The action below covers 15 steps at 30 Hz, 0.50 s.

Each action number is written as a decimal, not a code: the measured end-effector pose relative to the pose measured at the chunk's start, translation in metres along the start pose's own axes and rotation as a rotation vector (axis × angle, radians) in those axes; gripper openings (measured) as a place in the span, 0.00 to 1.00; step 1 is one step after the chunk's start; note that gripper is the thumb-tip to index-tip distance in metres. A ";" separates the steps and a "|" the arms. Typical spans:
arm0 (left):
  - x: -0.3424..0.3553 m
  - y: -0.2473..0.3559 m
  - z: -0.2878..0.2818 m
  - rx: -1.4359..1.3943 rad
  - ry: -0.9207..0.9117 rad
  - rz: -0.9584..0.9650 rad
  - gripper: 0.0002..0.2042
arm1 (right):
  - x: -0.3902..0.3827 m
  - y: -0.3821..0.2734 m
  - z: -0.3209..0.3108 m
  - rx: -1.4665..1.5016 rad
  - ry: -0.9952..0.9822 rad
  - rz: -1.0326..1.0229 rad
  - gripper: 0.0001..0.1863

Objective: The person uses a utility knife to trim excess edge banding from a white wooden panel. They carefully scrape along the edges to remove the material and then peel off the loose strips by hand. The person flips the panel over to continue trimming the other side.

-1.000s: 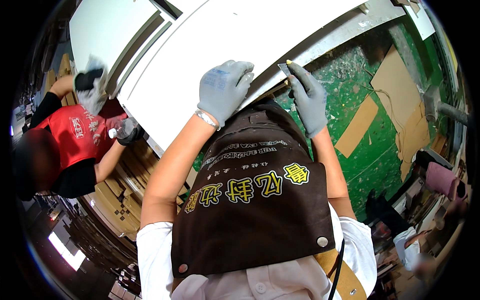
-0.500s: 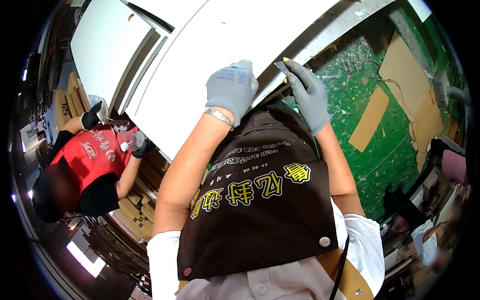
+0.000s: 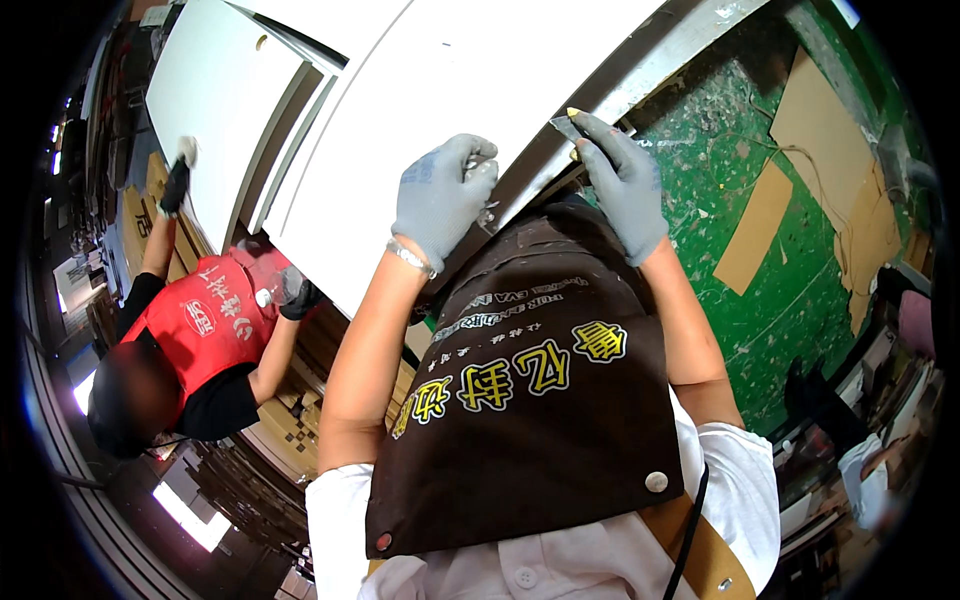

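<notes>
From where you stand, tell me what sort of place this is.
Probably a furniture or panel workshop. Large white panels lie on a bench, gloved hands work along one panel's edge, the green floor is paint-spattered with cardboard scraps, and a co-worker in a red vest handles another panel.

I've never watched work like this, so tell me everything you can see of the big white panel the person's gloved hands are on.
The white panel is large, flat, smooth and matte, probably coated board. It lies level, running diagonally, over a grey metal edge. The left hand, in a grey glove, rests curled on its near edge; the right hand pinches something small beside that edge. A second white panel lies alongside.
</notes>
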<state>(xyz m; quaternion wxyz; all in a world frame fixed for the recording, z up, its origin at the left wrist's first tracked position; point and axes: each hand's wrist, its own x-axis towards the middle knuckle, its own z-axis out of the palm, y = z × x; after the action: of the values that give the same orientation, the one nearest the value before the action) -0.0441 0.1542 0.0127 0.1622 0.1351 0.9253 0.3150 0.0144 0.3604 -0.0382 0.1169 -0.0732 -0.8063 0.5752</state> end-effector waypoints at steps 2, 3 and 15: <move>-0.002 -0.003 -0.002 0.050 0.053 0.051 0.10 | 0.000 0.001 0.001 -0.011 -0.004 0.019 0.16; -0.002 -0.002 -0.002 0.051 0.060 0.054 0.10 | 0.001 0.001 0.001 -0.014 -0.010 0.026 0.16; 0.013 0.031 0.009 0.633 0.010 0.130 0.06 | 0.002 -0.005 -0.006 0.011 -0.066 0.113 0.16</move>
<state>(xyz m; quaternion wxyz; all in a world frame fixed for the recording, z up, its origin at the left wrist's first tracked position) -0.0477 0.1872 0.0232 0.0873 0.2361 0.9676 0.0217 0.0142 0.3645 -0.0318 0.0580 -0.0988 -0.8011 0.5875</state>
